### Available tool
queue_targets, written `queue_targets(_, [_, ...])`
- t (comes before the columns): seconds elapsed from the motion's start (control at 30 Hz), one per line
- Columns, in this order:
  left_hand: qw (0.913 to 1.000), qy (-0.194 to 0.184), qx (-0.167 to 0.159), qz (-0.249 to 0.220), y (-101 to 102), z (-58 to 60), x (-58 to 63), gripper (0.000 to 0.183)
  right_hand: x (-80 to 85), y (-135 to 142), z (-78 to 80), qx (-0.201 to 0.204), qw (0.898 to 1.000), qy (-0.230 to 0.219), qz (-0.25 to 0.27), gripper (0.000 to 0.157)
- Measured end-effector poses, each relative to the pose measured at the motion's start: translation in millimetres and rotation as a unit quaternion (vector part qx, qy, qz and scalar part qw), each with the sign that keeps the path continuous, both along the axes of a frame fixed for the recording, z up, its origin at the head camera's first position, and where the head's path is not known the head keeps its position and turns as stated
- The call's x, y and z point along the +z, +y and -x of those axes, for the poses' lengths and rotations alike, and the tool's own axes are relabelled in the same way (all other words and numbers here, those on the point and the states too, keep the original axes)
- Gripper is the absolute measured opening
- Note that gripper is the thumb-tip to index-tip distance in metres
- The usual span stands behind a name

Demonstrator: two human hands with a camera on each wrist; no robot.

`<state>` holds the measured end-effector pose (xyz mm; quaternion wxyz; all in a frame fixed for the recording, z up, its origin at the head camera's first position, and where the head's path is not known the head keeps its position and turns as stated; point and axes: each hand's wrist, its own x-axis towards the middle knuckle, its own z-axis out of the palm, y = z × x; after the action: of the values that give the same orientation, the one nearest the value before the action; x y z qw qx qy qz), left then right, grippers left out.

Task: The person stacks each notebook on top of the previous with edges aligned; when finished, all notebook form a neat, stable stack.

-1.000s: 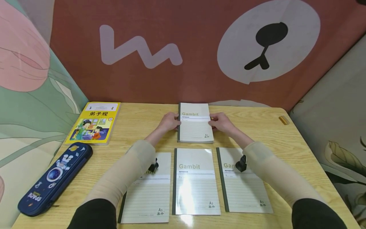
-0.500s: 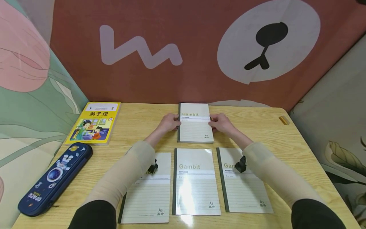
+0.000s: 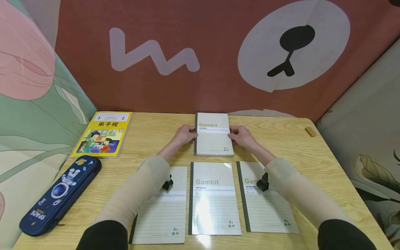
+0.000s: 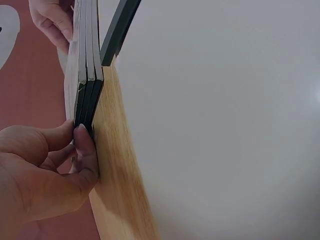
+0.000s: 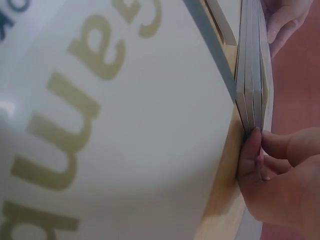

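A stack of notebooks (image 3: 214, 139), its top cover printed "Gambit", lies at the table's far edge. My left hand (image 3: 185, 134) holds the stack by its dark spine side. From the opposite side, my right hand (image 3: 242, 135) holds the page edges. Several layers show in the left wrist view, where the left hand (image 4: 55, 170) has thumb and fingertips at the dark spines (image 4: 86, 102). In the right wrist view the right hand (image 5: 280, 170) has its thumb and fingers at the pale edges (image 5: 250, 107). Fingertips under the stack are partly hidden in the head view.
Three more Gambit notebooks lie in a row nearer me: left (image 3: 164, 215), middle (image 3: 214, 205) and right (image 3: 268, 211); my forearms cover parts of the outer two. A yellow book (image 3: 101, 133) and navy pencil case (image 3: 60, 196) lie left. A small brown block (image 3: 310, 131) sits far right.
Both hands keep their hold on the stack, with only a very slight shift of the hands and wrists. The stack and the other notebooks have stayed in place.
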<state>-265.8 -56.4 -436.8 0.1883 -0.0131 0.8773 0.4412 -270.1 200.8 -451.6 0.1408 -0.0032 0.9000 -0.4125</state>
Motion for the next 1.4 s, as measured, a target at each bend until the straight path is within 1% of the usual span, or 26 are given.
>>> queue_targets(0.13, [1.0000, 0.001, 0.006, -0.004, 1, -1.0, -1.3, 0.057, -1.6, 1, -1.2, -0.011, 1.000, 0.002, 0.012, 0.054])
queue_targets(0.23, [0.9999, 0.007, 0.008, -0.002, 1, -1.6, -2.4, 0.057, -1.5, 2, -2.8, -0.021, 0.999, 0.000, 0.034, 0.053])
queue_targets(0.33, [0.9999, 0.009, 0.011, -0.006, 0, -1.8, -2.7, 0.056, 0.6, 3, -5.0, -0.027, 0.997, -0.010, 0.066, 0.051])
queue_targets(0.4, [0.9999, 0.011, 0.012, -0.005, 0, -2.0, -1.4, 0.048, 2.2, 6, -6.1, -0.027, 0.996, -0.016, 0.084, 0.052])
queue_targets(0.43, [0.9998, 0.015, 0.013, 0.003, 0, -1.7, -0.9, 0.048, 5.4, 7, -7.8, -0.026, 0.995, -0.023, 0.093, 0.053])
queue_targets(0.5, [0.9992, 0.033, 0.012, 0.017, 1, -3.3, 2.0, 0.047, 8.8, 13, -10.6, -0.024, 0.994, -0.031, 0.104, 0.054])
queue_targets(0.57, [0.9974, 0.062, 0.010, 0.036, 2, -6.6, 6.4, 0.045, 12.0, 19, -13.1, -0.023, 0.994, -0.031, 0.104, 0.055])
queue_targets(0.6, [0.9958, 0.079, 0.009, 0.046, 4, -9.0, 9.0, 0.052, 13.8, 23, -14.8, -0.021, 0.994, -0.031, 0.104, 0.055])
queue_targets(0.63, [0.9944, 0.093, 0.010, 0.051, 6, -11.4, 11.8, 0.053, 15.8, 27, -16.3, -0.021, 0.994, -0.030, 0.104, 0.055])
queue_targets(0.7, [0.9910, 0.123, 0.007, 0.052, 10, -17.3, 18.0, 0.049, 17.1, 35, -18.8, -0.019, 0.995, -0.021, 0.098, 0.054])
queue_targets(0.8, [0.9861, 0.159, 0.000, 0.050, 18, -24.6, 25.7, 0.045, 22.2, 47, -25.4, -0.013, 0.995, -0.010, 0.097, 0.054])
queue_targets(0.87, [0.9835, 0.175, -0.007, 0.047, 23, -29.2, 28.8, 0.043, 25.5, 56, -31.5, -0.006, 0.995, -0.003, 0.096, 0.056])
queue_targets(0.93, [0.9827, 0.181, -0.016, 0.037, 31, -34.4, 31.1, 0.042, 28.8, 65, -38.8, -0.001, 0.995, 0.003, 0.099, 0.059])
queue_targets(1.0, [0.9824, 0.182, -0.031, 0.030, 39, -40.3, 32.6, 0.043, 31.3, 76, -47.0, 0.003, 0.996, 0.007, 0.093, 0.060])
queue_targets(1.1, [0.9848, 0.161, -0.065, 0.001, 53, -51.9, 33.6, 0.044, 33.5, 93, -60.5, 0.008, 0.997, 0.012, 0.077, 0.062])
queue_targets(1.2, [0.9863, 0.120, -0.107, -0.037, 67, -64.6, 34.2, 0.048, 35.2, 109, -74.2, 0.007, 0.999, 0.017, 0.051, 0.062])
queue_targets(1.27, [0.9855, 0.090, -0.130, -0.062, 76, -72.3, 34.0, 0.050, 36.6, 117, -82.8, 0.005, 0.999, 0.023, 0.034, 0.063])
queue_targets(1.33, [0.9840, 0.068, -0.146, -0.076, 84, -79.4, 34.1, 0.051, 37.3, 124, -90.4, 0.004, 0.999, 0.026, 0.023, 0.064])
queue_targets(1.4, [0.9835, 0.051, -0.152, -0.084, 92, -86.2, 33.4, 0.050, 37.6, 131, -98.1, 0.006, 0.999, 0.029, 0.012, 0.064])
